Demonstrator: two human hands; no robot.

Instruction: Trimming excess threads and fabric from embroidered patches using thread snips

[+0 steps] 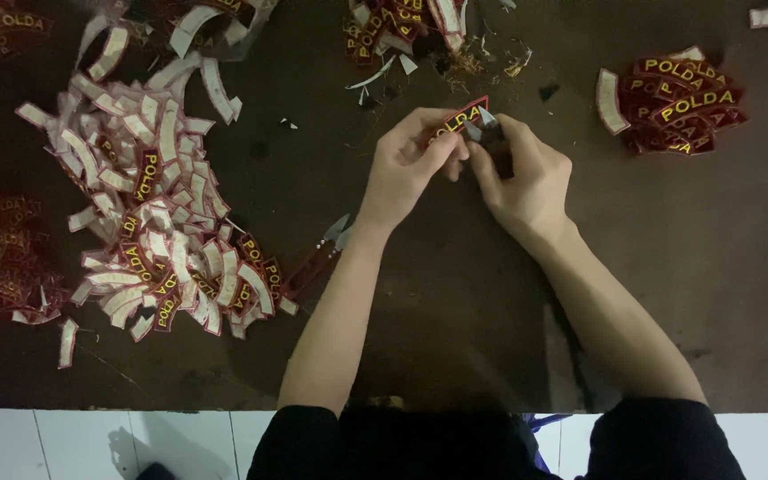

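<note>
My left hand (406, 164) pinches a curved dark red embroidered patch (458, 118) with yellow lettering, holding it above the dark table. My right hand (526, 178) is closed around a small metal snipping tool (487, 124) whose tip touches the patch's right end. Both hands meet over the upper middle of the table (455, 302).
A big heap of patches (157, 213), many white side up, spreads on the left. A stack of red patches (673, 102) lies at the upper right, another pile (402, 27) at the top. A second red-handled snipper (317, 258) lies by my left forearm. Thread scraps (468, 62) litter the top.
</note>
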